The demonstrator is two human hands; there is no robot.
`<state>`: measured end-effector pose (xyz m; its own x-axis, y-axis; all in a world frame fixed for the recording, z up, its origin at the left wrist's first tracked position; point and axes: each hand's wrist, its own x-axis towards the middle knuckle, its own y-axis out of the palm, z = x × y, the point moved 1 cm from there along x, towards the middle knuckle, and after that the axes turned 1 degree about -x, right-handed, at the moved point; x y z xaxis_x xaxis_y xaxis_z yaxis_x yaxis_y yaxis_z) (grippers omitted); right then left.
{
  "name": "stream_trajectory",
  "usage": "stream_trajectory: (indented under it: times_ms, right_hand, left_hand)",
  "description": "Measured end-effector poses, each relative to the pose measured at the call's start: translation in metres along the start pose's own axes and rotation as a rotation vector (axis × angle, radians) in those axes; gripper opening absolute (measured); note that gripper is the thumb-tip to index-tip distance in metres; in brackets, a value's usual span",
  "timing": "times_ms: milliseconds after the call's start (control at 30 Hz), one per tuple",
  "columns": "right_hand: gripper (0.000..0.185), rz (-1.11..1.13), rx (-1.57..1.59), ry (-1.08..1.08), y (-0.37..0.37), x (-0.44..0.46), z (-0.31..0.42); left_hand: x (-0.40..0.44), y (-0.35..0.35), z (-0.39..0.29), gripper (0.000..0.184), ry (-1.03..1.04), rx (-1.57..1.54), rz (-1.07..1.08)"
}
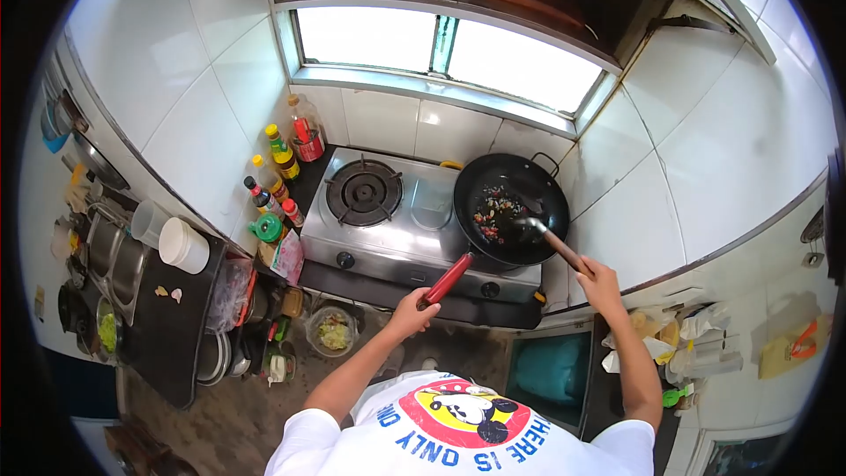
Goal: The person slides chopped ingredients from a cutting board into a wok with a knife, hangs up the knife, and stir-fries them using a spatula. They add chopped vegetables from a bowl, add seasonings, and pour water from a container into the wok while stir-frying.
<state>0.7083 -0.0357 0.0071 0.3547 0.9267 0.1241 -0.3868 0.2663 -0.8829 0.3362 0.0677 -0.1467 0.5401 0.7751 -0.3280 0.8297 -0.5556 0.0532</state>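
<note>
Because the left hand [411,313], closed round the red handle [449,279], holds the black wok [511,252] right of centre, a slackened grip could let the spatula [566,252] clasped in the right hand [600,285] tip it and spill chopped pieces [493,211].

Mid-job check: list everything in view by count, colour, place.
round metal pan with red handle: one, black, stove's right side
chopped food pieces: several, mixed colours, in pan
long-handled metal utensil: one, brown and silver, in pan
steel gas stove: one, silver, under window
glass window: one, white, behind stove
capped bottles: several, mixed colours, left of stove
other household clutter: uncountable, mixed colours, both sides
left hand: one, bare, on red handle
right hand: one, bare, on utensil
</note>
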Motion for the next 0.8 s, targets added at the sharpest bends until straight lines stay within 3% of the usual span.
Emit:
stream_trajectory:
  times_ms: [167,333,567,800]
  right_hand:
    - [0.039,0.153,0.039,0.012,-0.007,-0.014,0.017]
    - [0.04,-0.026,0.04,0.042,0.068,0.021,0.037]
    - [0.041,-0.173,0.108,0.034,0.097,0.075,0.026]
    - [0.041,-0.063,-0.022,0.029,0.056,0.046,-0.02]
  left_hand:
    - [-0.004,0.005,0.001,0.044,-0.026,-0.031,-0.002]
    - [-0.005,0.004,0.003,0.044,-0.022,-0.042,-0.004]
    - [-0.007,0.006,0.001,0.045,-0.031,-0.055,-0.01]
    - [-0.003,0.007,0.009,0.044,-0.026,-0.092,-0.001]
